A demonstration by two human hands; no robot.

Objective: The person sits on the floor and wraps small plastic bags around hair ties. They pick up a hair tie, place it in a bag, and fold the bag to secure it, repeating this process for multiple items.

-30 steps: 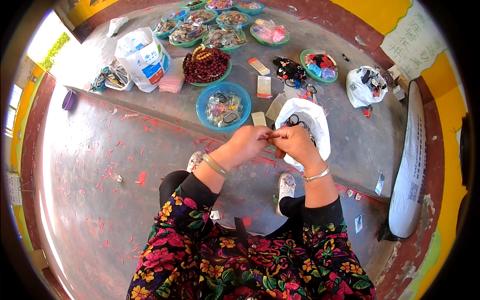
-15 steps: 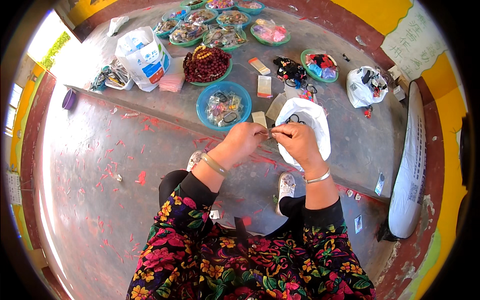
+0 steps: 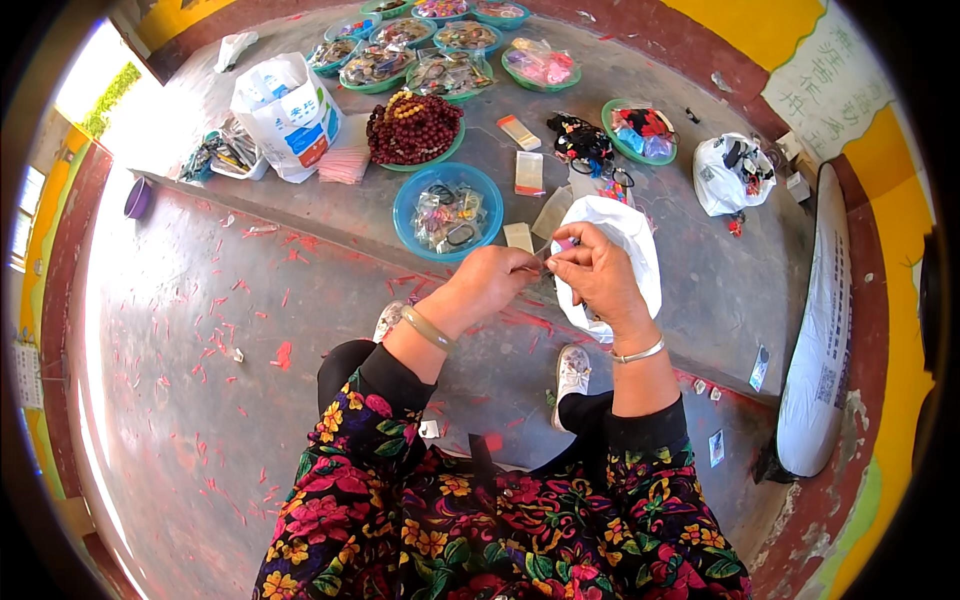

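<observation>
My left hand [image 3: 492,281] and my right hand [image 3: 600,281] meet fingertip to fingertip above the concrete step. Both are closed in a pinch on something small and thin at the fingertips, too small to make out. The right index finger is raised, and the thumb presses near the left fingertips. Just behind the right hand stands an open white plastic bag [image 3: 642,262], its inside mostly covered by that hand. A blue basin [image 3: 403,215] holding small clear packets [image 3: 448,212] sits beyond the left hand. Between basin and bag lies a small pale card [image 3: 518,236].
Dark red beads [image 3: 412,130] fill a green basin farther back, beside a large white bag [image 3: 288,115]. Several basins of packets stand behind. A stuffed white bag [image 3: 733,172] and a long white roll [image 3: 815,340] lie right. Red scraps [image 3: 284,355] litter the floor.
My right index finger has lifted from the pinch, and the right hand has turned slightly over the white bag's mouth. The left hand stays nearly in place.
</observation>
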